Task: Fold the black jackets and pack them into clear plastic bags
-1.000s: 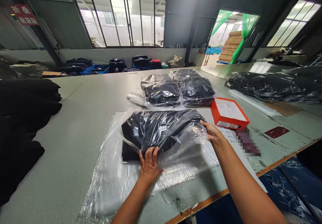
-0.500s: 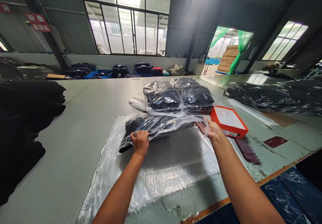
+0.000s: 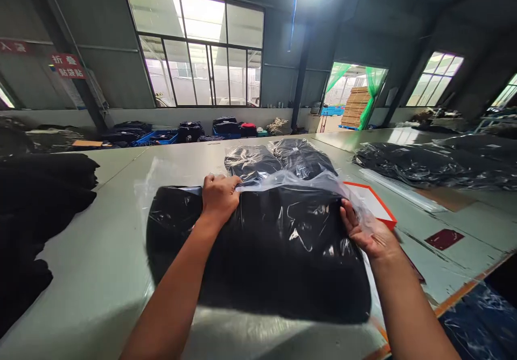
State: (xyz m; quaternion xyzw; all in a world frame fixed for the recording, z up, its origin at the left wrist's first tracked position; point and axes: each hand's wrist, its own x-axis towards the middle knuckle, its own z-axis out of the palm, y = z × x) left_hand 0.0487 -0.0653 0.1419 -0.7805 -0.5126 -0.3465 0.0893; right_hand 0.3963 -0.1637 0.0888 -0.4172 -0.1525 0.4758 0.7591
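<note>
A folded black garment (image 3: pixel 278 257) in a clear plastic bag (image 3: pixel 288 181) lies between and below the two hands, a broad slab with rounded corners and a tilted face. The left hand (image 3: pixel 220 198) is closed over the upper edge, fingers curled round film and cloth together. The right hand (image 3: pixel 369 237) is half curled at the upper right corner, palm showing, film draped across it; whether its fingertips pinch the plastic cannot be told, since the film blurs them.

The thin film could split or stretch if pulled hard between the hands, and the heavy, soft cloth could sag or unfold if either hold slips. A loose edge might also bunch into creases.

The film is glossy and wrinkled, milky where it gathers; the cloth beneath looks matte and dense. Just beyond the hands sit two plump bagged bundles (image 3: pixel 305 158), shiny with creases. Beside the right hand is a stiff, orange-red box (image 3: pixel 382 205). Well left of the left hand, a black cloth pile (image 3: pixel 44 203) slumps in ragged layers on the smooth, pale table (image 3: pixel 109 268).
</note>
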